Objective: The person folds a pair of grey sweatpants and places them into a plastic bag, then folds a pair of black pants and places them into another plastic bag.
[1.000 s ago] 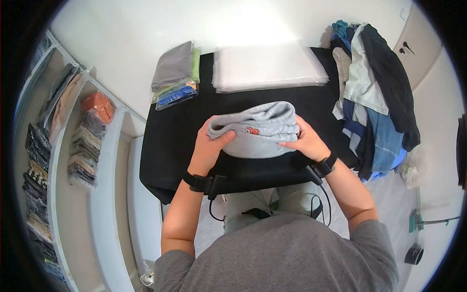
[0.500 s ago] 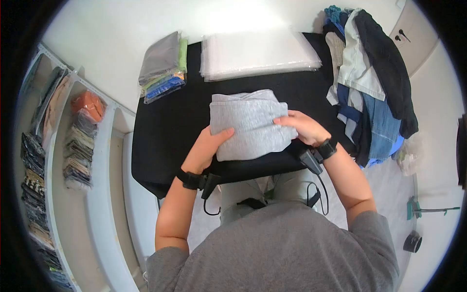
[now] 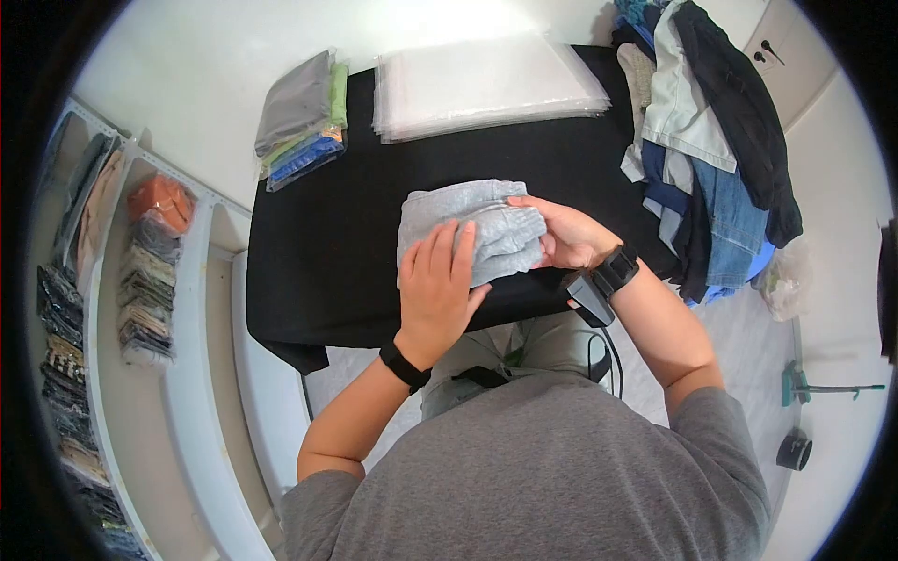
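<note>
A folded light grey garment point(image 3: 468, 208) lies near the front edge of the black-covered table point(image 3: 309, 252). My left hand point(image 3: 438, 271) rests flat on the garment's left front part, palm down, with its fingers extended over the cloth. At the right end, my right hand point(image 3: 566, 234) grips the garment's folded edge, thumb on top and the other fingers partly hidden beneath it. The cloth is bunched in layers near my right hand.
Clear plastic bags point(image 3: 486, 86) lie stacked at the table's back. Bagged folded clothes point(image 3: 297, 112) are at the back left. Loose clothes point(image 3: 711, 150) hang over the right side. Shelves point(image 3: 192, 309) with packed garments stand at the left.
My left hand has turned from gripping the garment's left edge to lying palm down on top. The garment's right end is now folded and more bunched, and its outline is smaller.
</note>
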`<state>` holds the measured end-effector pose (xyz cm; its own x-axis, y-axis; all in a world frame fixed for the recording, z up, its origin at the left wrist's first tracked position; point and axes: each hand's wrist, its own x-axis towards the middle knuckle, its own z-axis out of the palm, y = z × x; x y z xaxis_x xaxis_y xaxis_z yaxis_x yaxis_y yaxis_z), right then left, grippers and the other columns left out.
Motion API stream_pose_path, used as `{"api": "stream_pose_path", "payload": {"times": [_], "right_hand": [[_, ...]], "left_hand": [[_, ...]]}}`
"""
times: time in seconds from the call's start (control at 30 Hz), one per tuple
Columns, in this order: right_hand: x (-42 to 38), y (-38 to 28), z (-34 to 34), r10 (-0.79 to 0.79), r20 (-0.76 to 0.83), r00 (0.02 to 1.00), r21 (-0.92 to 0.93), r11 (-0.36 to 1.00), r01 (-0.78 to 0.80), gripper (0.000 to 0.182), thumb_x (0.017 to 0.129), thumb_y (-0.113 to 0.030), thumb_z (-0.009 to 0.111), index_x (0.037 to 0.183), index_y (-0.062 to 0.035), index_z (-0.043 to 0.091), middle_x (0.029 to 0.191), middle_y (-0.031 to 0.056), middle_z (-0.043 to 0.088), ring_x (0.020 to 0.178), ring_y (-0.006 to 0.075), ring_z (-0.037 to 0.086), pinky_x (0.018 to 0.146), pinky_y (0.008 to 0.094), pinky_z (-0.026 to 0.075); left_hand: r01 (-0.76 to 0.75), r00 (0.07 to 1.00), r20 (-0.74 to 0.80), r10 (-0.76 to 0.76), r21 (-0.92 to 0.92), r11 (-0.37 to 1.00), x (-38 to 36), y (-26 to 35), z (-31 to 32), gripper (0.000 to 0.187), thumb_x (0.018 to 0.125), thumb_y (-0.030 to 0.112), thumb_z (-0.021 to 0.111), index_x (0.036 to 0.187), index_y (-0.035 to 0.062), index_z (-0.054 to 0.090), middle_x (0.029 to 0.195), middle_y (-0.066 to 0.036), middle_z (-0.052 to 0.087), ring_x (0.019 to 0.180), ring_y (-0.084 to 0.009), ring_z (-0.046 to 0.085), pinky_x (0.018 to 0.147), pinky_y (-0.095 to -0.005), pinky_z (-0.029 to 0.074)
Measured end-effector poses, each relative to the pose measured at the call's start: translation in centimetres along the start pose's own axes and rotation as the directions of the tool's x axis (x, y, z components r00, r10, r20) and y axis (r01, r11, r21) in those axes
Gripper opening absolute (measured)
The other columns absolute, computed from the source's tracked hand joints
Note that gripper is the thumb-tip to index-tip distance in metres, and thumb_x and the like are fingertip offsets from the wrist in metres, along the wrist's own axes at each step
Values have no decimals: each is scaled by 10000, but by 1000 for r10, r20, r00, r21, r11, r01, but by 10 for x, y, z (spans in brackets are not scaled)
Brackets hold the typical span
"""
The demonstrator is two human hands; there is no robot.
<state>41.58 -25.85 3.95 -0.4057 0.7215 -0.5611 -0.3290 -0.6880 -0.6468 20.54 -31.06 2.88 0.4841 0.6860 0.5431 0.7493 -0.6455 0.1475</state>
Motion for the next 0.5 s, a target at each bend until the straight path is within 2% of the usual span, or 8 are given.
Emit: {"api": "stream_pose_path", "payload": {"times": [0.07, 0.13, 0.2, 0.27, 0.37, 0.4, 0.43, 0.5], "right_hand": [[10, 0, -14, -49, 296, 954, 66, 997, 30, 377, 923, -398, 515, 1079, -61, 578, 908, 61, 670, 781, 172, 672, 647, 245, 567], [-1, -6, -4, -73, 298, 952, 69, 996, 55, 397, 960, -404, 440, 1062, -42, 569, 946, 102, 660, 849, 210, 668, 757, 281, 569], [-13, -10, 9, -312, 284, 907, 157, 948, 277, 417, 980, -397, 393, 1084, -22, 542, 991, 142, 643, 850, 245, 669, 733, 283, 570], [-32, -16, 20, -559, 247, 792, -72, 804, 590, 347, 947, -301, 514, 1134, -9, 498, 1070, 146, 616, 953, 216, 637, 799, 263, 530], [-36, -14, 23, -863, 59, 502, -534, 398, 746, 665, 758, -266, 745, 1257, 5, 401, 1258, 132, 479, 1202, 213, 441, 1003, 361, 355], [-33, -12, 21, -866, 49, 497, -592, 376, 713, 791, 740, -296, 756, 1334, 1, 327, 1291, 147, 459, 1213, 241, 433, 1024, 391, 332], [-32, -12, 19, -805, 105, 584, -458, 482, 747, 807, 751, -291, 746, 1358, 0, 300, 1307, 151, 452, 1208, 239, 440, 1027, 382, 333], [-39, -12, 19, -596, 244, 765, -131, 762, 635, 807, 808, -290, 696, 1410, -8, 237, 1348, 161, 434, 1215, 225, 450, 1046, 362, 326]], "left_hand": [[27, 998, -56, -25, 22, 999, -2, -8, 8, 721, 661, 187, 743, 1290, 21, 431, 1201, -157, 524, 1089, -309, 518, 923, -422, 385], [57, 992, -114, -52, 43, 997, 3, -17, 4, 684, 666, 154, 721, 1281, 30, 447, 1170, -152, 545, 1051, -294, 548, 876, -407, 423], [200, 961, -169, -219, -119, 973, 12, -27, -7, 626, 665, 106, 688, 1247, 13, 479, 1098, -168, 577, 972, -311, 586, 810, -384, 461], [291, 884, -245, -397, -375, 880, 27, -34, -23, 511, 734, 96, 648, 1209, -11, 493, 1054, -185, 593, 945, -310, 602, 809, -373, 474], [407, 808, -57, -587, -666, 625, 41, -35, -52, 448, 806, 101, 622, 1214, -11, 474, 1074, -137, 600, 957, -232, 599, 827, -344, 470], [384, 771, 109, -627, -866, 321, 43, -36, -56, 423, 830, 91, 602, 1217, -7, 463, 1082, -116, 593, 965, -198, 585, 836, -329, 465], [331, 747, 283, -602, -943, -32, 44, -36, -57, 398, 854, 80, 582, 1221, -3, 451, 1090, -96, 587, 973, -163, 570, 846, -314, 459], [340, 763, 364, -534, -929, -148, 43, -35, -57, 386, 863, 73, 573, 1219, -1, 445, 1100, -92, 580, 976, -151, 564, 854, -305, 454]]}}
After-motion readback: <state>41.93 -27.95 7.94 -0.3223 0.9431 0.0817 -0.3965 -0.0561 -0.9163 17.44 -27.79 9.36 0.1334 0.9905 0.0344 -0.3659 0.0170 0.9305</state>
